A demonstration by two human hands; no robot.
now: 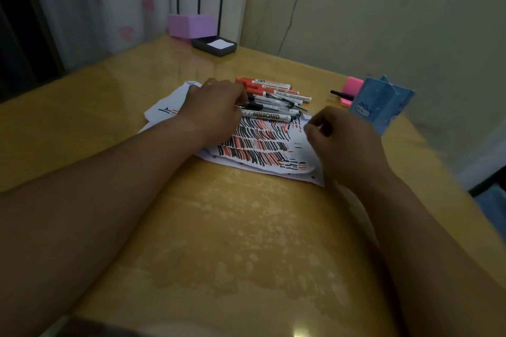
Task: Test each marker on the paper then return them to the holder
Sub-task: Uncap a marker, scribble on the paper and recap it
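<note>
Just beyond the scribbled rows, the markers [269,96] lie in a loose pile across the far edge of the paper [260,152]. 3 of them are red-bodied, and a white one reads "WHITEBOARD". The left hand [213,109] lies over the pile's left end, its fingers curled round the pens there. The right hand [342,139] is at the paper's right edge with its fingers curled in and nothing visible in them. The paper is covered in short black and red strokes and sits on the glossy yellow table [246,241]. The blue holder [383,104] stands just right of the right hand. Beside it are a pink block [353,87] and a black cap [341,94]. At the far corner are a purple box [190,25] and a dark tray [215,46].
</note>
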